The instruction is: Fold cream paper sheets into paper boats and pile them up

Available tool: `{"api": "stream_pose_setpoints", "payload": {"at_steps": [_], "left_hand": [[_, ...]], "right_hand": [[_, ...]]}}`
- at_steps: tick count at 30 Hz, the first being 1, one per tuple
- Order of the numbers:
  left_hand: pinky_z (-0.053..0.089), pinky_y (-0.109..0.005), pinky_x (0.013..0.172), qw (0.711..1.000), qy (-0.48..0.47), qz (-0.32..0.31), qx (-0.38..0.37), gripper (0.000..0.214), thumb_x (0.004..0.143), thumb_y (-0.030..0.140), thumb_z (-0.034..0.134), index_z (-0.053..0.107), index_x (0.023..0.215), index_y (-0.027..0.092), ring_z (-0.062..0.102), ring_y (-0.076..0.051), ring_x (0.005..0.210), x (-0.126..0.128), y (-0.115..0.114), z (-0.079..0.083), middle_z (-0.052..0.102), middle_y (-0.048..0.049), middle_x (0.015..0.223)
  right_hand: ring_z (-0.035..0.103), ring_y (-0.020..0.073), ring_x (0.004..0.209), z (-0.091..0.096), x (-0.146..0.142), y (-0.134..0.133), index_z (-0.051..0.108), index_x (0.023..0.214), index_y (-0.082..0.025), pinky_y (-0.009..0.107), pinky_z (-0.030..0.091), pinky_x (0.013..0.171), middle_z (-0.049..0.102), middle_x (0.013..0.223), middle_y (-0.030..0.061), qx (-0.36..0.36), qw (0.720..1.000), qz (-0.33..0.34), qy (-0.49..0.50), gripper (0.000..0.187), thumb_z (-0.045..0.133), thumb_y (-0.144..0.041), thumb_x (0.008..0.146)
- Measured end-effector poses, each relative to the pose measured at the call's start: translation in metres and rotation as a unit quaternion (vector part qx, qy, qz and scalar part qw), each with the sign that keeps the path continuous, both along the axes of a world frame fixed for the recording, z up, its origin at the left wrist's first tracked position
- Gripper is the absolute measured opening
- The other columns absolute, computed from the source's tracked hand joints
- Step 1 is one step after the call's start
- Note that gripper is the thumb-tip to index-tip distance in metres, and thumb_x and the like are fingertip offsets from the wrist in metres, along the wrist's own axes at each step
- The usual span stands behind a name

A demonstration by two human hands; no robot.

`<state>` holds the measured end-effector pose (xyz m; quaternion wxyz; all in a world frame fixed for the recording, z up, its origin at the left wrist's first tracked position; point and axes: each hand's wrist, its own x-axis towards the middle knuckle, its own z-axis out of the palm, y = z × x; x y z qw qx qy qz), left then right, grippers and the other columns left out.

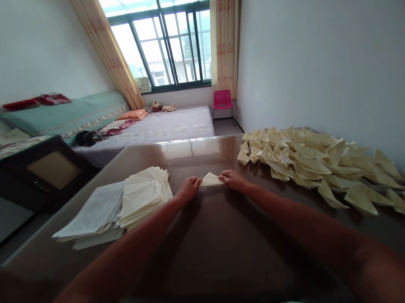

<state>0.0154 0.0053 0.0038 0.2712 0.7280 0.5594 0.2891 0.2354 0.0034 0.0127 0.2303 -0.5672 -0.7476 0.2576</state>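
Between my two hands is a small folded cream paper boat [210, 179], its pointed peak facing up. My left hand [190, 187] pinches its left end, and my right hand [234, 179] pinches its right end. Both arms stretch forward over the brown table [214, 250]. Left of my left hand lies a stack of cream lined paper sheets [142, 195], with a stack of greyish printed sheets [93, 209] beside it. To the right of my right hand spreads a large heap of folded cream paper boats [301, 160].
A bed [183, 121] stands beyond the table's far edge, below a window [173, 44]. A pink chair [222, 100] is by the right wall. On the left is a dark cabinet [50, 168].
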Motion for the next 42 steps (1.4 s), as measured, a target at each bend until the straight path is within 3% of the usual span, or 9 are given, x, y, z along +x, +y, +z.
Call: {"api": "stream_pose_setpoints", "payload": {"at_steps": [6, 10, 14, 19, 23, 26, 33, 37, 42], "left_hand": [[0.027, -0.024, 0.055, 0.999, -0.028, 0.028, 0.023, 0.039, 0.083, 0.047, 0.040, 0.040, 0.056, 0.019, 0.039, -0.012, 0.057, -0.001, 0.009, -0.007, 0.041, 0.0031, 0.054], [0.026, -0.024, 0.054, 0.999, -0.049, 0.013, 0.018, 0.042, 0.083, 0.050, 0.042, 0.038, 0.054, 0.019, 0.037, -0.012, 0.056, -0.005, 0.011, -0.012, 0.038, 0.0038, 0.053], [0.026, -0.024, 0.052, 0.997, -0.070, -0.022, 0.003, 0.044, 0.082, 0.051, 0.046, 0.039, 0.053, 0.018, 0.034, -0.011, 0.055, -0.006, 0.009, -0.011, 0.036, 0.0044, 0.051], [0.030, -0.022, 0.051, 0.990, -0.108, -0.081, -0.034, 0.045, 0.083, 0.053, 0.049, 0.044, 0.056, 0.017, 0.036, -0.009, 0.053, -0.010, 0.003, -0.005, 0.040, 0.0048, 0.052], [0.039, -0.021, 0.053, 0.979, -0.160, -0.106, -0.064, 0.045, 0.087, 0.058, 0.041, 0.054, 0.077, 0.016, 0.046, -0.009, 0.055, -0.011, -0.002, 0.000, 0.053, 0.0025, 0.062], [0.044, -0.021, 0.057, 0.967, -0.217, -0.106, -0.084, 0.043, 0.077, 0.054, 0.061, 0.055, 0.096, 0.016, 0.054, -0.011, 0.062, -0.008, -0.004, 0.001, 0.061, 0.0004, 0.073], [0.045, -0.021, 0.059, 0.964, -0.235, -0.102, -0.071, 0.031, 0.079, 0.043, 0.064, 0.058, 0.090, 0.015, 0.054, -0.012, 0.067, -0.003, -0.005, -0.001, 0.060, -0.0010, 0.075], [0.043, -0.020, 0.056, 0.982, -0.172, -0.082, -0.011, 0.023, 0.087, 0.039, 0.052, 0.055, 0.091, 0.017, 0.054, -0.012, 0.067, 0.003, -0.010, -0.003, 0.060, -0.0012, 0.078], [0.040, -0.024, 0.060, 0.997, -0.026, -0.023, 0.068, 0.014, 0.090, 0.032, 0.045, 0.051, 0.085, 0.020, 0.054, -0.012, 0.063, 0.014, -0.024, -0.002, 0.060, -0.0008, 0.077]], "right_hand": [[0.057, 0.0150, 0.066, 0.000, -0.001, 0.013, 0.067, 0.073, -0.016, 0.023, 0.038, 0.061, 0.064, 0.067, 0.0026, 0.019, 1.000, 0.003, -0.017, 0.031, 0.048, -0.033, 0.089], [0.055, 0.0242, 0.104, -0.003, 0.000, 0.014, 0.070, 0.097, -0.021, 0.033, 0.042, 0.085, 0.067, 0.107, 0.0083, 0.072, 0.997, 0.002, -0.035, 0.026, 0.059, -0.040, 0.084], [0.039, 0.0262, 0.127, -0.009, -0.004, 0.012, 0.046, 0.138, -0.027, 0.043, 0.036, 0.103, 0.048, 0.140, 0.0085, 0.158, 0.981, 0.110, 0.007, 0.071, 0.070, -0.048, 0.074], [0.047, 0.0237, 0.121, -0.012, -0.010, 0.010, 0.051, 0.134, -0.028, 0.042, 0.037, 0.104, 0.054, 0.133, 0.0086, 0.126, 0.961, 0.241, 0.053, 0.061, 0.069, -0.042, 0.077], [0.055, 0.0226, 0.111, -0.010, -0.016, 0.009, 0.057, 0.126, -0.023, 0.036, 0.046, 0.093, 0.056, 0.124, 0.0104, 0.079, 0.970, 0.183, 0.137, 0.058, 0.073, -0.042, 0.074], [0.057, 0.0216, 0.106, -0.013, -0.020, 0.006, 0.057, 0.123, -0.022, 0.033, 0.050, 0.084, 0.057, 0.122, 0.0094, 0.044, 0.970, 0.155, 0.180, 0.059, 0.075, -0.041, 0.071], [0.063, 0.0177, 0.095, -0.014, -0.025, 0.000, 0.050, 0.126, -0.020, 0.031, 0.050, 0.084, 0.062, 0.116, 0.0080, -0.031, 0.958, 0.185, 0.217, 0.048, 0.061, -0.040, 0.084], [0.061, 0.0202, 0.104, -0.008, -0.026, -0.005, 0.046, 0.132, -0.020, 0.035, 0.047, 0.091, 0.063, 0.119, 0.0091, 0.036, 0.974, 0.171, 0.143, 0.044, 0.048, -0.035, 0.091], [0.050, 0.0283, 0.120, -0.010, -0.029, -0.008, 0.048, 0.133, -0.017, 0.043, 0.039, 0.100, 0.058, 0.128, 0.0132, 0.173, 0.975, 0.142, 0.005, 0.054, 0.055, -0.021, 0.080]]}}
